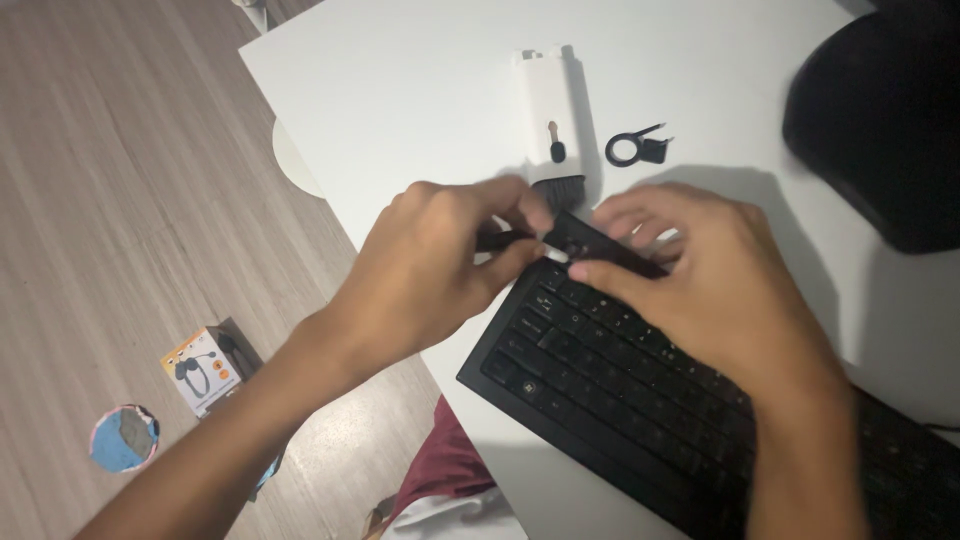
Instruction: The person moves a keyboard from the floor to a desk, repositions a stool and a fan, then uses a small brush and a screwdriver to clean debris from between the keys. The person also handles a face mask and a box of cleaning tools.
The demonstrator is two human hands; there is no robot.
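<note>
**Head view: two hands pinch a small tool at the keyboard's top corner**

Head view looks down on a flat black plastic keyboard [640, 400] that lies slanted on the white table [420, 80]. Its near corner sits close to the table edge, so a hard push could slide it off onto the wooden floor [130, 200].

At the keyboard's far corner both hands meet. The left hand [430, 270] is closed, thumb and fingers pinched on a thin dark tool [500, 240]. The right hand [720, 280] lies over the top rows of keys, fingers bent down onto a small black strip-shaped piece [590, 238]. That piece is right between the two hands, touching both, on the top edge of the keyboard. The picture is blurry, so I cannot tell just how it is held. A slipping finger could flick it away or pop a key loose.

Just behind the hands lies a long white plastic case with a black brush end [553, 115]. A small black ring-shaped puller [634, 148] lies beside it and could get knocked.
</note>
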